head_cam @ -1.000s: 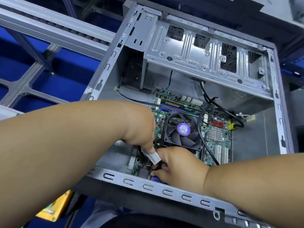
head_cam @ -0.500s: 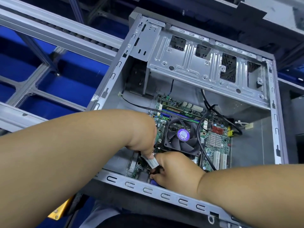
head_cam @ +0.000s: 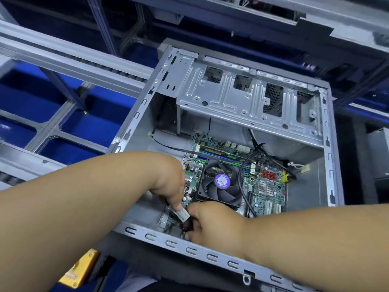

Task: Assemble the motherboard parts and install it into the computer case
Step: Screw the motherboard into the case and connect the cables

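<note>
The grey computer case lies open on its side. The green motherboard sits inside it, with a black CPU fan that has a purple label. Both hands meet at the board's near left corner. My left hand reaches down from the left and pinches a white-wrapped cable piece. My right hand comes from the right with its fingers curled round the dark plug end just below the white piece. The socket under the fingers is hidden.
A silver drive cage spans the far end of the case. Black cables loop over the board beside the fan. A yellow object lies at the lower left, outside the case. Metal frame rails run on the left.
Both hands stay at the same corner of the board. The right hand's fingers have closed in slightly on the white piece. The view has shifted a little.
</note>
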